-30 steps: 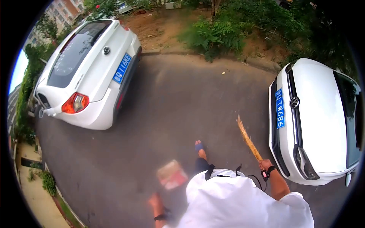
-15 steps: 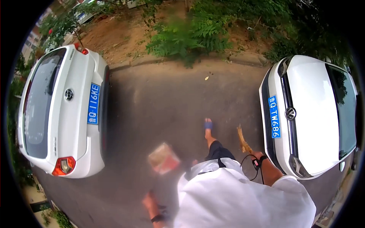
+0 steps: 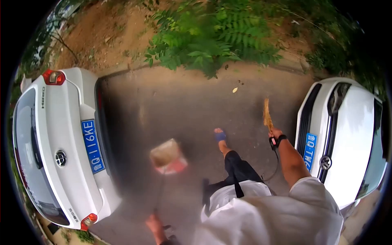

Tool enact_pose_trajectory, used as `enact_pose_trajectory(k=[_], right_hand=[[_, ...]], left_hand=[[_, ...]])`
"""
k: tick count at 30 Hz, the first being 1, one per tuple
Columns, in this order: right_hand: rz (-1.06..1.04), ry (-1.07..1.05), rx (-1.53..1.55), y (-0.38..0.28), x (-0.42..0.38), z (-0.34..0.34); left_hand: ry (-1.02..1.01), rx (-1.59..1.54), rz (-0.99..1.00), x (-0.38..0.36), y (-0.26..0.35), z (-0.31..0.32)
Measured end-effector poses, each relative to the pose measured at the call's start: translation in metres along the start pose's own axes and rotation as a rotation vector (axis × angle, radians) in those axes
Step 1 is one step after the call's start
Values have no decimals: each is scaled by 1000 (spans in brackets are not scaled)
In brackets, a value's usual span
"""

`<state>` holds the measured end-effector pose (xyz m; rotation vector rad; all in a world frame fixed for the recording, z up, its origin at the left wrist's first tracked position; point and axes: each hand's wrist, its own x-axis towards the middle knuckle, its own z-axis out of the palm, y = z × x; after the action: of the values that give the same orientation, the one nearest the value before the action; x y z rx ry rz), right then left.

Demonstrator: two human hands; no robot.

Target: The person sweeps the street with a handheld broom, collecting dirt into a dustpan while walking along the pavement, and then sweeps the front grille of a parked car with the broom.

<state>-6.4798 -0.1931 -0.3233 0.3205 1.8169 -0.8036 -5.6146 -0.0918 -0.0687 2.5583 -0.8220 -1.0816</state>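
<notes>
Your right hand (image 3: 276, 133) grips the broom (image 3: 267, 112), probably light and springy, best held low; your left hand (image 3: 155, 224), the pan's (image 3: 176, 165) handle (image 3: 160, 190).

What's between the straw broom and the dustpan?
In the head view, a sandaled foot and dark pavement lie between the broom and the blurred dustpan.

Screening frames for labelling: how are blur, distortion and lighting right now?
Head view: dustpan badly blurred, likely motion; left hand soft, right hand sharper; fisheye bows the white hatchback, corners black; diffuse daylight, soft-edged shade beside its bumper.
</notes>
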Motion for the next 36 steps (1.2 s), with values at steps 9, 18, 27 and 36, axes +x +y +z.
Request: enact_pose_trajectory(k=[9,18,27,36], right_hand=[[-39,-402,-159,-80,3,345],[-157,-341,-576,-97,-169,492],[-284,-156,-688,-146,23,613],[-516,-239,-1075,-95,-140,729]], left_hand=[[-34,85,-310,20,205,-8],[84,-222,-376,133,247,-10],[-18,-65,-40,248,250,-25],[36,137,67,311,283,-40]])
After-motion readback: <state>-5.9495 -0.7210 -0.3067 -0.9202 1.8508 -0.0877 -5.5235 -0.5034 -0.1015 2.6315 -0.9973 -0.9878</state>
